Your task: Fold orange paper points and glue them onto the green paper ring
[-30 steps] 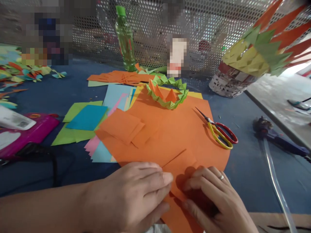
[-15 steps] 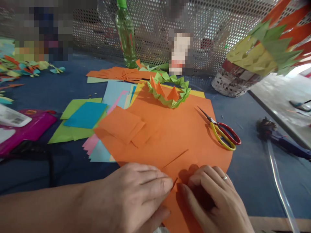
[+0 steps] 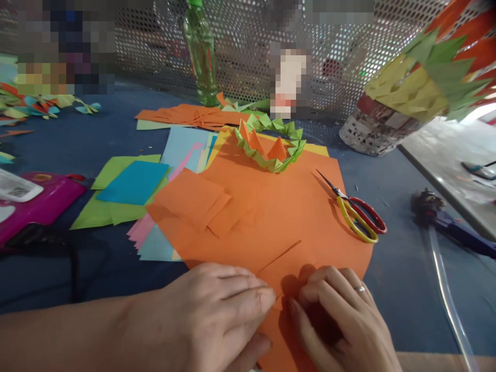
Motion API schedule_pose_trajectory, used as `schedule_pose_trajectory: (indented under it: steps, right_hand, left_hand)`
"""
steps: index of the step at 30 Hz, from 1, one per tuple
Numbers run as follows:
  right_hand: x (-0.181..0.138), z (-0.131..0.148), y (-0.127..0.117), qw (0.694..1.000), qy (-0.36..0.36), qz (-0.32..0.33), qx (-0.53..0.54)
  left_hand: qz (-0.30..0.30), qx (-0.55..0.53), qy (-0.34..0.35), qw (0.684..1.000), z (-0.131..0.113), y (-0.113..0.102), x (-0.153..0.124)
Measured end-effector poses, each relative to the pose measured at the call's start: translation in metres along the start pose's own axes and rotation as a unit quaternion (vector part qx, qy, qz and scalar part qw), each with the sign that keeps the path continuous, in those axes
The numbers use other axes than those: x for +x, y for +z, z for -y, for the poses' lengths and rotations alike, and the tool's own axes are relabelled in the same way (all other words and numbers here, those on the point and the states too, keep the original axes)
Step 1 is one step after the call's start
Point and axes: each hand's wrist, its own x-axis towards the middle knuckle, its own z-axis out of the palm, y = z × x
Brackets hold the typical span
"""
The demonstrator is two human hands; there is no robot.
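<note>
The left hand lies palm down at the lower middle of the frame, fingers straight and close together, pressing on an orange paper piece and gripping nothing visible. The right hand, just beside it at the lower right, is half curled, with the thumb apart from the arched fingers; I cannot tell whether its fingertips pinch the paper. The piece sits between and beneath the hands, its lower end running toward the bottom edge.

Under it spreads a large orange sheet. Because the two share one colour, an edge could easily be misread, leaving a crooked crease or a second layer caught. If the left hand's pressure slackened, the piece could skid.

Smaller orange squares lie left of centre, and a spiky green ring rests at upper centre. Scissors lie right of centre, partly over the sheet. A tug on the sheet would probably drag these along and might bend the ring.

Farther out on the counter, a blue square tops green paper at left. At the right edge, a glue gun sits near a clear tube; a straying elbow could knock either.
</note>
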Motion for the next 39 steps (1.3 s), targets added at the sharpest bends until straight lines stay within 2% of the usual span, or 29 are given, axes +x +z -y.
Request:
schedule_pose_trajectory:
  steps: [3,8,12,18,23,29,33,39]
  right_hand:
    - [0.001,0.000,-0.002,1.000,0.003,-0.001,0.007]
    - [0.006,-0.011,-0.009,0.995,-0.098,0.009,0.002]
    - [0.006,-0.017,-0.010,0.992,-0.122,0.013,0.018]
    - [0.005,-0.016,-0.010,0.995,-0.095,0.006,0.007]
    - [0.004,-0.016,-0.007,0.995,-0.102,-0.002,-0.018]
    - [0.001,-0.010,-0.001,0.999,-0.029,-0.023,-0.021]
    - [0.001,-0.009,0.000,0.998,-0.052,-0.016,-0.023]
    - [0.000,-0.004,0.004,0.999,0.009,-0.039,-0.020]
  left_hand:
    - [0.007,-0.002,-0.006,1.000,0.000,0.001,0.000]
    - [0.017,0.000,-0.007,1.000,0.000,0.000,0.000]
    - [0.019,-0.004,-0.006,1.000,-0.001,-0.001,-0.002]
    - [0.010,0.002,0.005,1.000,0.001,0.001,-0.002]
    - [0.017,0.006,-0.002,1.000,0.001,-0.001,0.000]
    - [0.012,0.002,-0.012,1.000,-0.001,-0.002,0.003]
    - [0.008,-0.002,-0.018,1.000,-0.001,0.000,0.000]
    - [0.009,0.010,-0.009,1.000,-0.002,0.000,-0.001]
